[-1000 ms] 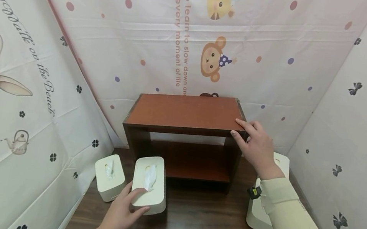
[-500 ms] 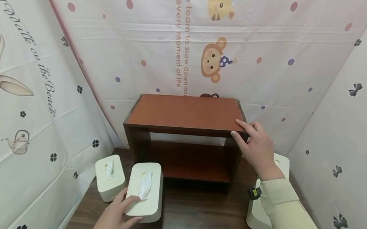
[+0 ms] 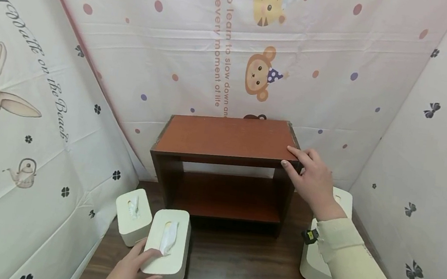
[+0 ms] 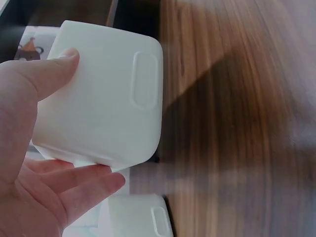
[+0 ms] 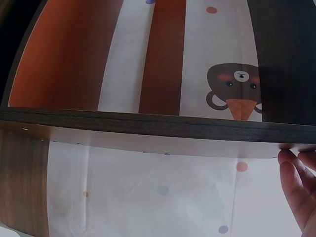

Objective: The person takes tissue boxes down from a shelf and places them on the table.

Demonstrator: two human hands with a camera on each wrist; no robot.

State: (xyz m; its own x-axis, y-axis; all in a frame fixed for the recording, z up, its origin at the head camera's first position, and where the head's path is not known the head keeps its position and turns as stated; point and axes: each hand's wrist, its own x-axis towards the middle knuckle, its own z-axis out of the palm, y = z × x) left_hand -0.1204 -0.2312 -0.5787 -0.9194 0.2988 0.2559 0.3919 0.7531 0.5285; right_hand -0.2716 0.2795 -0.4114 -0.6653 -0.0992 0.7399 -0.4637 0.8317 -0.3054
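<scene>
In the head view, my left hand [image 3: 131, 266] grips the near end of a cream tissue box [image 3: 176, 253], with a white tissue showing in the top slot. The left wrist view has my thumb on one side of this tissue box [image 4: 106, 94] and the other fingers on an adjoining side. A smaller tissue box [image 3: 129, 214] stands just to its left. My right hand [image 3: 314, 182] rests at the front right corner of a red-brown shelf unit [image 3: 224, 137], fingers on the top board. In the right wrist view, the fingertips [image 5: 289, 160] touch the board's edge.
Cream boxes [image 3: 345, 198] stand right of the shelf, partly behind my right forearm. The shelf has an open compartment above its lower board [image 3: 228, 197]. Printed cloth walls [image 3: 201, 51] enclose the back and sides. Dark wood-grain surface [image 3: 241, 264] lies in front.
My left hand has drawn the tissue box toward me and a little left, away from the shelf's front. The right hand has stayed on the shelf corner.
</scene>
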